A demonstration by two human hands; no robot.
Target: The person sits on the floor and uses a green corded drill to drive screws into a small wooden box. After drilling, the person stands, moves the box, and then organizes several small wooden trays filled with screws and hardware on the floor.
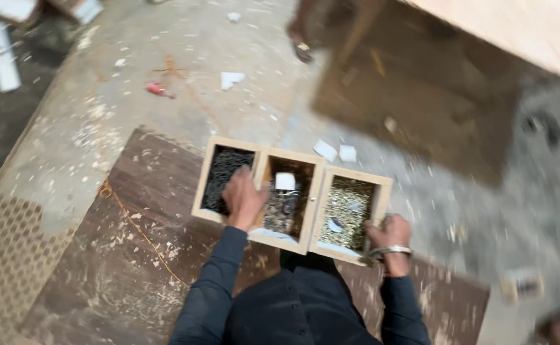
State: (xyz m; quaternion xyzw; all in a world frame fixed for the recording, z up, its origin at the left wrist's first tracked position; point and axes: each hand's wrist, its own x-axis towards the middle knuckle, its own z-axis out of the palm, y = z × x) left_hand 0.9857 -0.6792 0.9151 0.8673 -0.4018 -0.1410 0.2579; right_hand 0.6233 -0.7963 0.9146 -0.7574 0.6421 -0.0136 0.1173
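A wooden box (pixel 319 185) with three compartments lies on a dark brown board (pixel 120 255) in front of me. The left compartment holds dark nails (pixel 219 172), the middle one mixed dark fasteners (pixel 281 207) with a small white packet (pixel 285 181), the right one pale brassy screws (pixel 347 204). My left hand (pixel 243 198) reaches over the divider between the left and middle compartments, fingers curled down into the contents; whether it holds anything is hidden. My right hand (pixel 390 235), with a metal bangle on the wrist, grips the box's near right corner.
The concrete floor is strewn with sawdust, white scraps (pixel 231 79) and a small red item (pixel 157 89). A perforated mat (pixel 5 255) lies at the left. A plywood sheet (pixel 523 32) leans at top right. Another person's sandalled foot (pixel 300 45) stands at the top.
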